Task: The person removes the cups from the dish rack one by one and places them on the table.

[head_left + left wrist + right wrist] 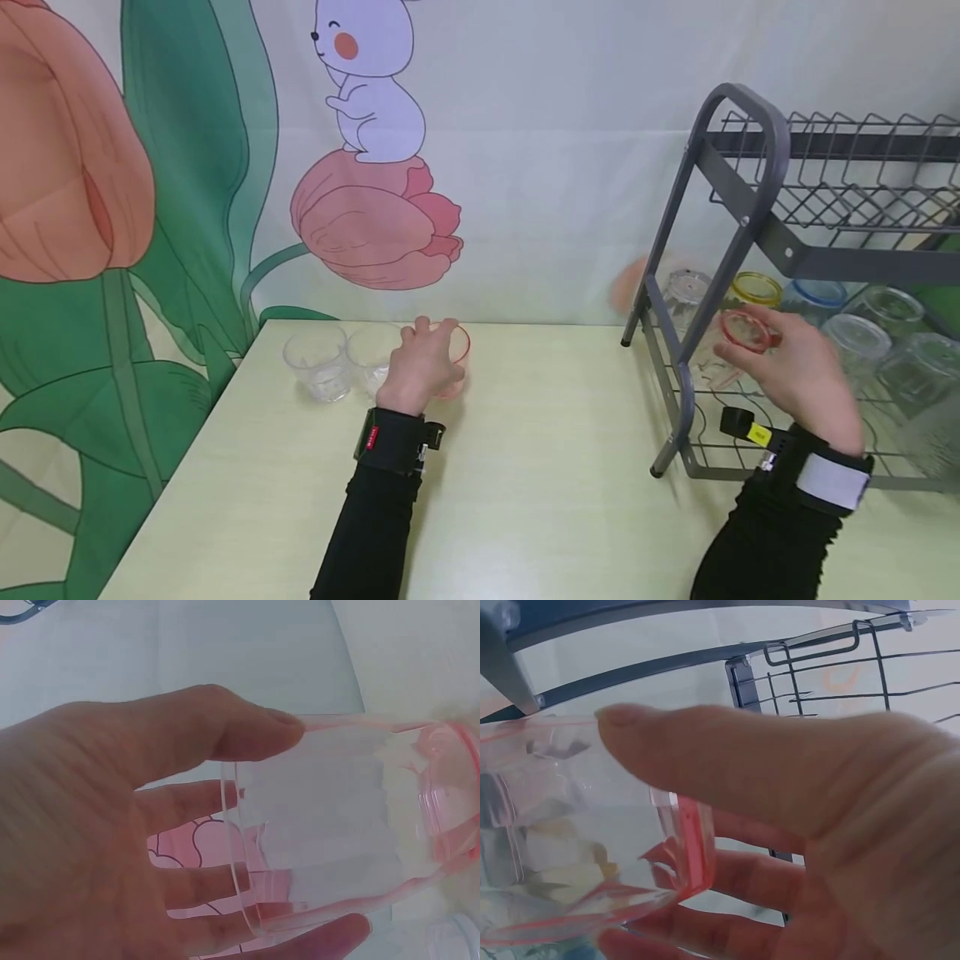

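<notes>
On the table's far part, my left hand [420,367] holds a clear glass with a red tint [459,367], which stands upright. In the left wrist view, the thumb lies along one side of this glass [337,817] and the fingers spread round the other. My right hand [806,375] reaches into the lower tier of the rack and grips a second red-tinted glass [745,332] near its thick red end. In the right wrist view, thumb and fingers hold that glass [577,817] from opposite sides. Two clear glasses, one nearer [369,350] and one farther left [317,367], stand beside my left hand.
A grey two-tier metal rack [678,367] stands at the right. Its lower tier holds several upturned glasses, including a yellow-ringed one [756,289] and a blue-ringed one [817,296]. A wire basket [847,179] forms the upper tier. A printed cloth [540,208] hangs behind the table [540,467].
</notes>
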`<state>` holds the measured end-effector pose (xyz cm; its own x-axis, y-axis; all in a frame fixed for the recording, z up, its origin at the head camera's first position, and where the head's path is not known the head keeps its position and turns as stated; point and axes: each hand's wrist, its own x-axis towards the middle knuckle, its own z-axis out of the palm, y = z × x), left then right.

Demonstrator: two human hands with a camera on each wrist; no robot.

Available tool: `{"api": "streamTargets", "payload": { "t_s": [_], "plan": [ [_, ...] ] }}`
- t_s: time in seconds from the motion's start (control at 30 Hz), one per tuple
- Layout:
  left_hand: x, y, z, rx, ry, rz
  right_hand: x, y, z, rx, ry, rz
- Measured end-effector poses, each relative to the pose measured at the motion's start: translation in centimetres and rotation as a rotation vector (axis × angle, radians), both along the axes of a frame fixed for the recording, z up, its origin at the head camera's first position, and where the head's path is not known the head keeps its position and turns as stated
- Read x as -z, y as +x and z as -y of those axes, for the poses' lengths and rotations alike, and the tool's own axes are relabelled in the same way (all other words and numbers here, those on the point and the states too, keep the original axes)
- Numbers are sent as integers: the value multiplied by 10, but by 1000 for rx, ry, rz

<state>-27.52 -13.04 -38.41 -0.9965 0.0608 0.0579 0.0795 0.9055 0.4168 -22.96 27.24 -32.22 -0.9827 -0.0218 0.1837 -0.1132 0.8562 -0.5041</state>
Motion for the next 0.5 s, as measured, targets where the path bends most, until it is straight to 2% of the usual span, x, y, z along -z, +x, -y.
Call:
{"api": "streamTargets", "payload": {
  "t_s": [0.3, 0.5],
  "plan": [
    [-4, 1, 0, 18, 11, 20, -2, 8, -5, 23, -37, -71],
    [-13, 5, 5, 43, 29, 64, -3, 12, -7, 49, -56, -87]
  ]
}}
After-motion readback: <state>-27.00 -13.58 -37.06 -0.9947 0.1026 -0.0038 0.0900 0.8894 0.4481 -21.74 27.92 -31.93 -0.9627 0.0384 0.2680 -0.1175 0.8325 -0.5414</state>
